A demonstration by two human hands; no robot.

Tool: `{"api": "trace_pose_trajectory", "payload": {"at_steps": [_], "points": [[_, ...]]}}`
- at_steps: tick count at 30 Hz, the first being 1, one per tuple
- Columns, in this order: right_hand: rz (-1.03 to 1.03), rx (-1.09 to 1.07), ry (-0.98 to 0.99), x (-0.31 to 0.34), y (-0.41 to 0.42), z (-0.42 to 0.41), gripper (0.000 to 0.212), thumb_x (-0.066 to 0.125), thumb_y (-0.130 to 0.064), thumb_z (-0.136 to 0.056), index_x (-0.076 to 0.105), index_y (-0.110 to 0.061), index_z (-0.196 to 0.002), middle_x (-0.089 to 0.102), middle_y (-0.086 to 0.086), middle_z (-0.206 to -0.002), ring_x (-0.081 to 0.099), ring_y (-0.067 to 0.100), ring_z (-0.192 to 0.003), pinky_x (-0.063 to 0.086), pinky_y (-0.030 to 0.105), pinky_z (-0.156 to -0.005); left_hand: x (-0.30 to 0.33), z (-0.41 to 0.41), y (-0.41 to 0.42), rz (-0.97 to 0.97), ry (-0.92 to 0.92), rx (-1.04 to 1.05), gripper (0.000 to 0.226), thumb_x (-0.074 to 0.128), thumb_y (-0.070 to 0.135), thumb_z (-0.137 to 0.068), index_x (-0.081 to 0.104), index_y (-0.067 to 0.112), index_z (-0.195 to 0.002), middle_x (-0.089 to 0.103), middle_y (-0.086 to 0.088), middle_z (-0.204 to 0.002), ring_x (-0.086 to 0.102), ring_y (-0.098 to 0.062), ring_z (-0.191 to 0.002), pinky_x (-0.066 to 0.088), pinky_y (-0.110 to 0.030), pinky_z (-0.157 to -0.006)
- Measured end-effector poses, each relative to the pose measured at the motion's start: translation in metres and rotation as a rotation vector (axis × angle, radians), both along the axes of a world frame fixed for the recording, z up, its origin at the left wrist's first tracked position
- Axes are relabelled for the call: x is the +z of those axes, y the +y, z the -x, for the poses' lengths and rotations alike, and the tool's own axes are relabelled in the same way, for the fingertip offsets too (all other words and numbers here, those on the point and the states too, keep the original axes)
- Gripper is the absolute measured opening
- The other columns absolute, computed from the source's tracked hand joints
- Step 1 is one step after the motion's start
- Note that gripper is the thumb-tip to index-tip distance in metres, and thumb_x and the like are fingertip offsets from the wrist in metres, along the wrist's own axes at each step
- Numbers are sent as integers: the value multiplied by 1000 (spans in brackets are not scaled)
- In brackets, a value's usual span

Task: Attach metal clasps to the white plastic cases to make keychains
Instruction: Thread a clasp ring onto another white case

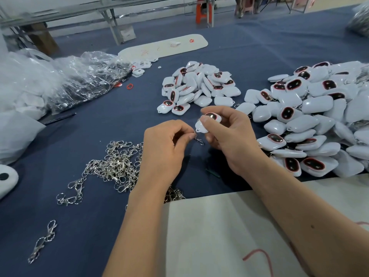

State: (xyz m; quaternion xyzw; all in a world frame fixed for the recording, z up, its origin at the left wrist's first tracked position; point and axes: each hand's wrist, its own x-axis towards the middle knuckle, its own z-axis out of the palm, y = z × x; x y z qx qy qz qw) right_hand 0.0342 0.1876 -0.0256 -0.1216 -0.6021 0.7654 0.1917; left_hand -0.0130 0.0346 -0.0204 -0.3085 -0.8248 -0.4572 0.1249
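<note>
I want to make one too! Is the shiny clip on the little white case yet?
Cannot tell for sure. The left hand pinches the clasp right at the white case's loop, held by the right hand.

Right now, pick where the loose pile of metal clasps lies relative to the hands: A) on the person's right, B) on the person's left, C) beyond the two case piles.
B: the pile of metal clasps lies on the blue cloth beside the left hand.

a dark blue cloth [99, 126] covers the table; crumpled clear plastic bags [65, 80] lie at the far left; a long white board [165, 46] with red marks lies beyond; an orange stool [201, 14] stands behind; pale fabric [219, 236] lies nearest.
</note>
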Motion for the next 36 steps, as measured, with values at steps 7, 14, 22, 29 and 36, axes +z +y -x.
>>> {"api": "trace_pose_trajectory", "payload": {"at_steps": [7,14,22,29,36], "points": [[-180,31,55,1,-4,-5,18,76,-11,-93,68,-13,-110,63,-9,-71,52,13,-51,45,23,-48,0,1,-3,97,52,12,12,77,10,-85,74,20,-80,69,14,-75,64,-8,-75,50,-24,-69],[-257,33,79,1,-7,-4,27,82,-13,-88,67,-15,-110,64,-1,-83,57,11,-51,46,21,-49,-1,0,-2,144,26,43,14,78,10,-85,71,19,-76,62,13,-66,56,-6,-66,42,-20,-60],[187,55,127,0,1,1,29,80,-25,-83,70,-12,-108,66,10,-86,56,11,-58,42,18,-50,4,-7,17,-346,-429,16,14,75,1,-88,69,13,-89,74,1,-79,69,-10,-73,58,-28,-75],[331,159,172,0,1,2,36,79,-21,-76,68,-9,-109,62,20,-103,57,8,-58,39,15,-48,10,-8,12,-713,-718,1,17,75,-4,-86,72,12,-90,73,-3,-75,68,-16,-73,57,-29,-74],[414,268,147,1,3,0,42,73,-6,-77,68,-2,-118,71,8,-89,65,10,-68,51,15,-59,15,-8,11,-790,-743,-31,20,67,-7,-90,75,11,-85,73,-6,-76,67,-17,-71,55,-25,-71]]}}
